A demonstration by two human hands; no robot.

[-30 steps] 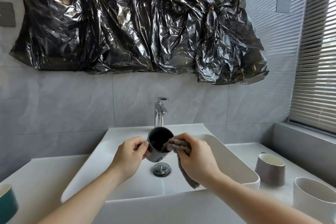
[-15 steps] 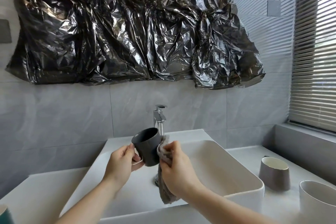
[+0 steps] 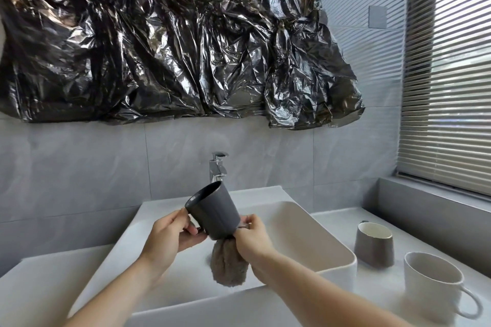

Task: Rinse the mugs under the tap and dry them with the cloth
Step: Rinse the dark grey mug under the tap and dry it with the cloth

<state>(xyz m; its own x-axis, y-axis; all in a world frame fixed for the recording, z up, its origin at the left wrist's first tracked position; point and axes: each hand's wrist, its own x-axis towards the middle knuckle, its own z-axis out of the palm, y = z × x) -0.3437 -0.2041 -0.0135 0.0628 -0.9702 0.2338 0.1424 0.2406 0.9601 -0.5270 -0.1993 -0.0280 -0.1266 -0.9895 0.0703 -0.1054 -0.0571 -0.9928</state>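
A dark grey mug (image 3: 212, 210) is held tilted above the white sink (image 3: 337, 255), its mouth turned up and to the left. My left hand (image 3: 170, 240) grips it at the handle side. My right hand (image 3: 252, 236) presses a brown-grey cloth (image 3: 228, 263) against the mug's base; the cloth hangs down below the mug. The chrome tap (image 3: 218, 167) stands behind the mug, and no water shows. On the counter to the right stand a grey mug with a white inside (image 3: 373, 247) and a white mug (image 3: 435, 284).
Crumpled black plastic sheeting (image 3: 172, 42) covers the wall above the sink. A window with shut blinds (image 3: 449, 74) and a grey ledge (image 3: 435, 210) bound the right side. The counter (image 3: 45, 287) runs on to the left of the sink.
The mug has turned from facing me to mouth up and left, and has risen. My right hand with the cloth has moved from the rim to the base. The view has tilted up.
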